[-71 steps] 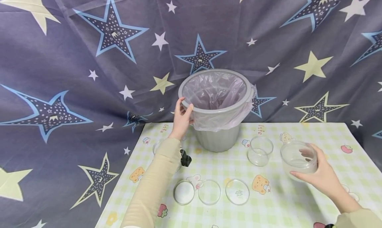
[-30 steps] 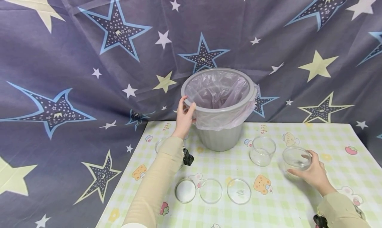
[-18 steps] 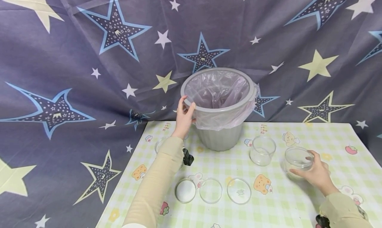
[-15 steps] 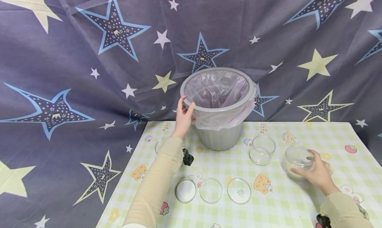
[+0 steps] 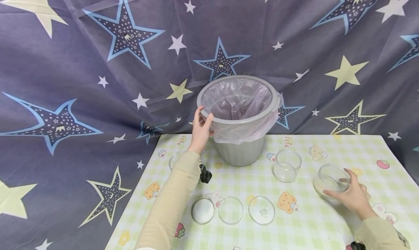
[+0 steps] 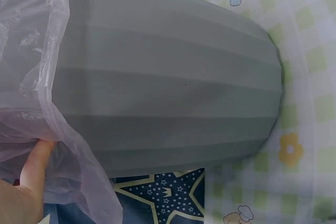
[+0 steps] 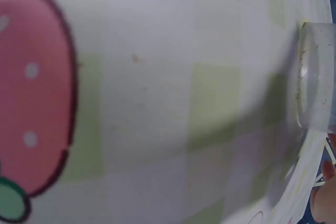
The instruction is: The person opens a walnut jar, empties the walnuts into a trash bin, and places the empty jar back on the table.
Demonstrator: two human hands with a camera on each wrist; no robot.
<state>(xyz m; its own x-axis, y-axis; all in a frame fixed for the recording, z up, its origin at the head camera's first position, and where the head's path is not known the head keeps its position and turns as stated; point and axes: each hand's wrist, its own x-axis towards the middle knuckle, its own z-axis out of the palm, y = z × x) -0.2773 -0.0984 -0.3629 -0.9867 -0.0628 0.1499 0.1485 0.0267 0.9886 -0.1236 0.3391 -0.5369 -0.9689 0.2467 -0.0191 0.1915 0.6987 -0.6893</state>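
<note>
My left hand [image 5: 200, 131] grips the near left rim of a grey trash can [image 5: 240, 153], thumb and fingers pinching the edge. A thin pinkish trash bag [image 5: 242, 133] lines the can and folds over its rim; in the left wrist view my fingers touch the bag. My right hand [image 5: 355, 195] holds a clear round jar [image 5: 327, 186] by its side, low over the table; whether its base touches the cloth I cannot tell. In the right wrist view the jar [image 7: 317, 77] shows at the right edge. A second clear jar [image 5: 287, 168] stands to its left.
Three round clear lids, left [image 5: 202, 210], middle [image 5: 230, 210] and right [image 5: 261, 210], lie in a row at the front. Another clear container [image 5: 174, 161] is mostly hidden behind my left forearm. A green-checked cloth [image 5: 311, 228] covers the table; a starry curtain [image 5: 98, 97] hangs behind.
My right hand has lowered the jar from higher over the table since the earliest frame, then shifted it slightly right and nearer. My left hand keeps its grip on the trash can.
</note>
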